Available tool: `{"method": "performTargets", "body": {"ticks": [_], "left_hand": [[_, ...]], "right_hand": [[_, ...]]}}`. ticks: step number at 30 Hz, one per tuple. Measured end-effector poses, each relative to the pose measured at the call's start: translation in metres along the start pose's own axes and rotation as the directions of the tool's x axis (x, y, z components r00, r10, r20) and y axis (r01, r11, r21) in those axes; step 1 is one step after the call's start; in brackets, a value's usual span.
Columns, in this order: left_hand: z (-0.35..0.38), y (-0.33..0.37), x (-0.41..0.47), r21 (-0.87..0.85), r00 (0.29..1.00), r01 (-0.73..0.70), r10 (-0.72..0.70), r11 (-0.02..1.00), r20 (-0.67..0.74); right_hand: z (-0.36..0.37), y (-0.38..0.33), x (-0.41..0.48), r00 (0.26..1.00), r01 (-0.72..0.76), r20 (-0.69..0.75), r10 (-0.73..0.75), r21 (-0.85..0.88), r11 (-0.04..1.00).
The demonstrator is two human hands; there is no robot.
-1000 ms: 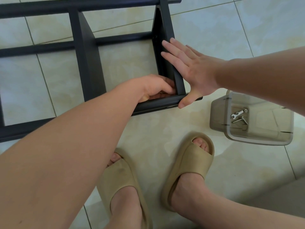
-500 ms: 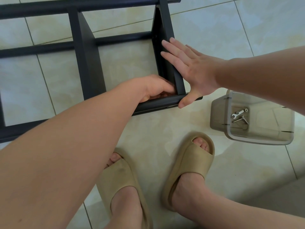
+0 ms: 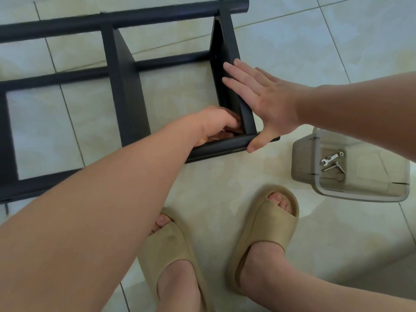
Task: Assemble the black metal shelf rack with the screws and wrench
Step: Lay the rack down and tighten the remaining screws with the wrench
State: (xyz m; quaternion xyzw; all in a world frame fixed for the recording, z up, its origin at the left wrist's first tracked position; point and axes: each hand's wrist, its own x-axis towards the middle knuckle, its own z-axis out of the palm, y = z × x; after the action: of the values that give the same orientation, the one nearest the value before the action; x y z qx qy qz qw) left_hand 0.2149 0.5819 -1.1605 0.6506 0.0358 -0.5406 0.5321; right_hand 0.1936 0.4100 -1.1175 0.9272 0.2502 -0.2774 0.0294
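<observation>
On floor (image 3: pixel 225 190): rack (image 3: pixel 128 97) | right hand (image 3: pixel 265 102) flat against end panel (image 3: pixel 227 39) | left hand (image 3: pixel 213 124) at corner, grip unclear

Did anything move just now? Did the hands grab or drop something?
Nothing visibly moved. The right hand still presses flat against the black rack, with its thumb on the front tube. The left hand stays curled in the corner, and what it holds is hidden. The wrench and screws still lie in the clear bin.
</observation>
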Motion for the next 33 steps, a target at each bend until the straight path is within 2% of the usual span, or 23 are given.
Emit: {"method": "performTargets", "body": {"ticks": [2, 4, 7, 9, 12, 13, 14, 19, 23, 26, 33], "left_hand": [[0.0, -0.002, -0.003, 0.198, 0.984, -0.029, 0.063, 0.98, -0.165], [-0.002, -0.005, -0.01, 0.479, 0.96, -0.052, 0.176, 0.876, -0.218], [-0.009, -0.013, -0.033, 0.652, 0.958, -0.08, 0.239, 0.754, -0.158], [-0.014, -0.017, -0.049, 0.724, 0.974, -0.078, 0.208, 0.685, -0.092], [-0.018, -0.021, -0.069, 0.906, 0.991, -0.013, 0.129, 0.423, -0.046], [-0.019, -0.02, -0.075, 0.935, 0.99, 0.004, 0.131, 0.356, -0.054], [-0.018, -0.018, -0.08, 0.943, 0.987, 0.015, 0.143, 0.332, -0.066], [-0.013, 0.022, -0.111, 0.96, 0.932, 0.015, 0.345, 0.279, -0.115], [-0.017, 0.07, -0.143, 0.972, 0.866, 0.036, 0.478, 0.231, -0.145], [-0.015, 0.099, -0.167, 0.975, 0.864, 0.029, 0.486, 0.219, -0.135], [0.001, 0.129, -0.199, 0.967, 0.894, 0.009, 0.431, 0.256, -0.122]], "right_hand": [[0.0, 0.0, -0.002, 1.0, 0.001, -0.022, -0.001, -0.024, 1.0], [0.0, 0.0, -0.008, 0.999, -0.012, -0.044, 0.01, -0.041, 0.999], [0.001, -0.006, -0.022, 0.998, -0.064, -0.012, 0.064, -0.045, 0.997], [-0.003, -0.015, -0.031, 0.994, -0.104, 0.036, 0.106, -0.05, 0.993], [-0.011, -0.031, -0.045, 0.984, -0.154, 0.1, 0.151, 0.029, 0.988], [-0.015, -0.035, -0.049, 0.98, -0.166, 0.117, 0.159, 0.05, 0.985], [-0.021, -0.039, -0.054, 0.978, -0.176, 0.123, 0.167, 0.064, 0.982], [-0.062, -0.055, -0.081, 0.973, -0.221, -0.01, 0.229, 0.211, 0.952], [-0.084, -0.061, -0.11, 0.924, -0.276, -0.182, 0.336, 0.291, 0.916], [-0.099, -0.068, -0.127, 0.879, -0.269, -0.284, 0.383, 0.368, 0.89], [-0.113, -0.089, -0.144, 0.794, -0.244, -0.404, 0.455, 0.473, 0.846]]}}
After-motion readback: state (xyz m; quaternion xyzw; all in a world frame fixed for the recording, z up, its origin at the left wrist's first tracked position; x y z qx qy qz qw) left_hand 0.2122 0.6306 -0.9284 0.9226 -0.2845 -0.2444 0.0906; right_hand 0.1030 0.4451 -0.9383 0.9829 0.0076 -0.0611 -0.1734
